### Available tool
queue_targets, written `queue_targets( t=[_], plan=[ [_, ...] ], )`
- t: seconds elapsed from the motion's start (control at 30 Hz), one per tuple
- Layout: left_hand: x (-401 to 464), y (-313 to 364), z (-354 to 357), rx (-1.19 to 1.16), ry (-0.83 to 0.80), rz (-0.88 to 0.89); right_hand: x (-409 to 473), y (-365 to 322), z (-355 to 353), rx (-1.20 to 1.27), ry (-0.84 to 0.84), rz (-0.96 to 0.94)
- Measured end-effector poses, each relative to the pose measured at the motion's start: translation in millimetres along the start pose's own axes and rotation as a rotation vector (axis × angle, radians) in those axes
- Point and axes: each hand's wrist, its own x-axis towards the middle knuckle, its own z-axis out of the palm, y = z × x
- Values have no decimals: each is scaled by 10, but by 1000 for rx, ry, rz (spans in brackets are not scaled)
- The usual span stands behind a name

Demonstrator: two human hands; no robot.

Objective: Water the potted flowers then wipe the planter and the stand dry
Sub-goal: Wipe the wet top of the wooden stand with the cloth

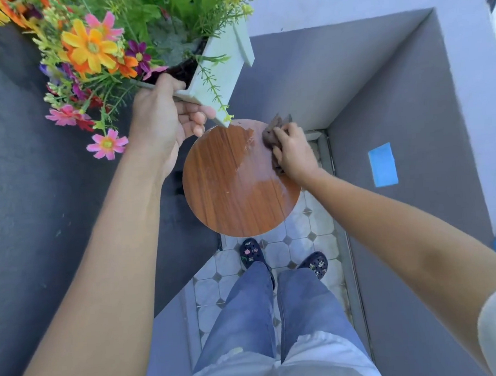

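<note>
While the left hand (159, 117) grips the planter (221, 72), fingers (197, 116) curled under its corner above the stand (234, 183), the right hand (292, 151) presses a cloth (271, 133) on the stand's far edge.

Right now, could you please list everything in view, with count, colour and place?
planter: one, white wood, held up above the stand's far edge
flowers: many, orange, pink, purple, yellow, in the planter, upper left
stand: one, round brown wood top, centre, with wet sheen
cloth: one, brown, on the stand's far right edge
blue patch: one, on the grey wall, right
shoes: two, dark, on the tiled floor
left hand: grips the planter
right hand: presses the cloth
</note>
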Motion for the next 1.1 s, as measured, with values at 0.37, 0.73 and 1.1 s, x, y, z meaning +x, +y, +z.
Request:
queue_targets(
  t=[0.37,0.73,1.1],
  plan=[
    [145,211,17,4,15,43,-969,-871,759,-7,-377,-806],
    [219,323,24,-8,26,67,388,-393,307,70,83,-42],
    [315,300,-44,12,42,70,-108,-1138,845,-29,-376,-798]
  ],
)
